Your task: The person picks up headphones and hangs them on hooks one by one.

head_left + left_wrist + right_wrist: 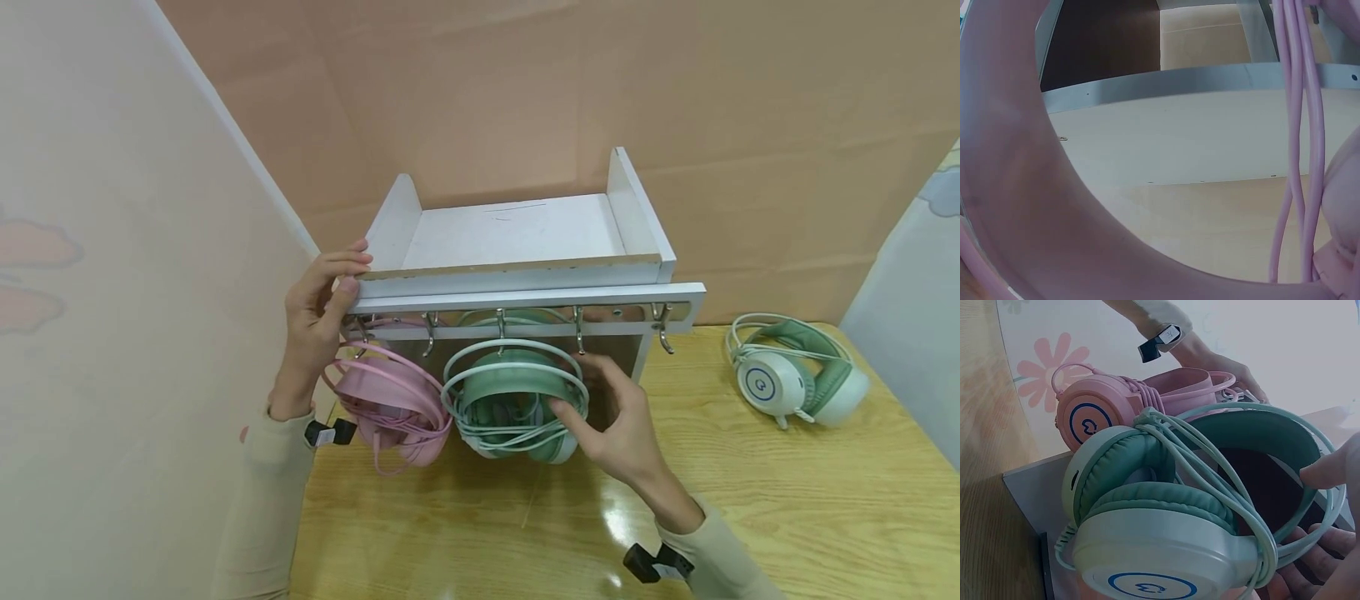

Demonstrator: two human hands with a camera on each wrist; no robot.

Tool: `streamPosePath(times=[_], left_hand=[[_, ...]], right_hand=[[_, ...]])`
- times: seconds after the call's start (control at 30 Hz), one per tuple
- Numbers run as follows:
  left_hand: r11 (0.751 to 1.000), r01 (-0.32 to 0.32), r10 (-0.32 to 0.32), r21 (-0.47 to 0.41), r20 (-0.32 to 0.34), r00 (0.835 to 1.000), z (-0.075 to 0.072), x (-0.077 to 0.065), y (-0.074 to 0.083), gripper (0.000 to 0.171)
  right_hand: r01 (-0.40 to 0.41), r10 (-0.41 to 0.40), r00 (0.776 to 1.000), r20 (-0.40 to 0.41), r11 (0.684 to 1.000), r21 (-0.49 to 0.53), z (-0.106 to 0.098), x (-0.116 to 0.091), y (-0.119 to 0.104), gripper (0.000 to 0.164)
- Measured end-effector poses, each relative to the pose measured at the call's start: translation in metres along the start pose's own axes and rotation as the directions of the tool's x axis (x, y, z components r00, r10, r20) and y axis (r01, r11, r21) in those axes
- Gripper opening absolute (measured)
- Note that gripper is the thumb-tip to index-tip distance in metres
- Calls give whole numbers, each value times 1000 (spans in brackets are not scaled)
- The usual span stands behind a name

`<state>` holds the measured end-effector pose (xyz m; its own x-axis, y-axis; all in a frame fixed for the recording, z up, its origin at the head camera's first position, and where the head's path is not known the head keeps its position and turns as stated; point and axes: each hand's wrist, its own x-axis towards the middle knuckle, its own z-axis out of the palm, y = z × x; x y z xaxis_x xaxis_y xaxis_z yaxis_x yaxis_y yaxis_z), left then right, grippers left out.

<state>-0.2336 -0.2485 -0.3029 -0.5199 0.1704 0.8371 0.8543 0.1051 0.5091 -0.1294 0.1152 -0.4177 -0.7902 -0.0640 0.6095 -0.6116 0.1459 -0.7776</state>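
Note:
My left hand (315, 312) grips the left end of a white shelf (517, 278), its thumb at the front edge. Below that hand, pink headphones (393, 387) hang from the left side of the hook rail; their band fills much of the left wrist view. My right hand (618, 425) holds mint-green headphones (1154, 544) by the right side of the band, below the middle hooks. The right wrist view shows the thumb (1325, 472) against the band and the fingers on its other side. Whether the green band rests on a hook cannot be told.
A metal hook rail (525, 329) with several double hooks runs along the shelf's front. Another pair of white-and-green headphones (798, 375) lies on the wooden table (750, 500) at the right. A pale wall panel (150, 250) stands close on the left.

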Motion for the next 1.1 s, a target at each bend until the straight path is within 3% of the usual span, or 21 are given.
streamPosePath(times=[0.27,0.67,1.1], left_hand=[[1000,1,-1,3,3,1000,-1,0,-1,21],[1000,-8,8,-14,4,1000,-1,0,-2,22],[1000,-10,10,-17,3,1000,-1,0,-2,23]], right_hand=[[-11,10,1000,-17,999,-49,-4,-4,-5,57],[34,-39,999,-34,990,-137,-12,-7,-10,59],[53,-57,998,-33,992,-110,-26,-11,-17,60]])
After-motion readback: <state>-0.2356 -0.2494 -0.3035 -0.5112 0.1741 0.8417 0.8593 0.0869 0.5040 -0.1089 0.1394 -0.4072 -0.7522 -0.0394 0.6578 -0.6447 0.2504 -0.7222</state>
